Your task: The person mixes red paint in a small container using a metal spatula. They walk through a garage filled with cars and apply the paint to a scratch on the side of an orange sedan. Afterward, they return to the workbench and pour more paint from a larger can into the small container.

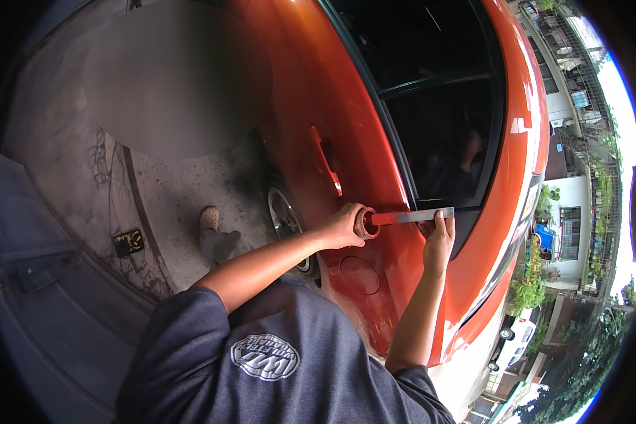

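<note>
My left hand (340, 227) is wrapped round a small round jar (361, 224) whose rim is smeared reddish-brown. Its open mouth faces right. Pinched in the fingers of my right hand (438, 237) is a flat grey strip like a steel ruler (427, 215). The strip's left end is coated in red and lies at the jar's mouth; how far it reaches inside I cannot tell. Both hands are held in front of the orange-red car (357, 152), near its rear side window and above the round fuel flap (360, 275).
The car's door handle (325, 161) sits beyond my hands, and a wheel (284, 215) is below on the left. A yellow-and-black object (128, 243) lies on the concrete floor. A dark car panel (42, 283) stands at far left. A shoe (209, 218) shows on the floor.
</note>
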Demonstrator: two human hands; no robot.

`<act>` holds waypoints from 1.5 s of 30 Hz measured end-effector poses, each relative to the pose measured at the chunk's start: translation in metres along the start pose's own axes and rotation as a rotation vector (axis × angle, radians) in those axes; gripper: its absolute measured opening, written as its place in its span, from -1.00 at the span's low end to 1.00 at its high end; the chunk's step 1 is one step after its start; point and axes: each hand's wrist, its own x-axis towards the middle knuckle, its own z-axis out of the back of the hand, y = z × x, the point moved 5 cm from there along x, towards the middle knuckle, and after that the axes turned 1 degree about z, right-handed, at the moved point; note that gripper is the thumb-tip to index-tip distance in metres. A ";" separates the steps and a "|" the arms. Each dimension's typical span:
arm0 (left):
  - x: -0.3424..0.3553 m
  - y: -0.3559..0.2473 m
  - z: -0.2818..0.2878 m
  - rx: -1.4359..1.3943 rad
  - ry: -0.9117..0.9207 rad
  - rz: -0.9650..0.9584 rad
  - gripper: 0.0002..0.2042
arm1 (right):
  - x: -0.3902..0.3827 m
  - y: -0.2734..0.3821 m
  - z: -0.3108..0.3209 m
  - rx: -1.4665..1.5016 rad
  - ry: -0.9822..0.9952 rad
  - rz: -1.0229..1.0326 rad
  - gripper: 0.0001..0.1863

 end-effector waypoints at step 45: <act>-0.351 -0.095 0.772 0.210 -0.976 0.053 -0.12 | -0.053 -0.219 -0.792 -1.060 1.118 0.179 -0.59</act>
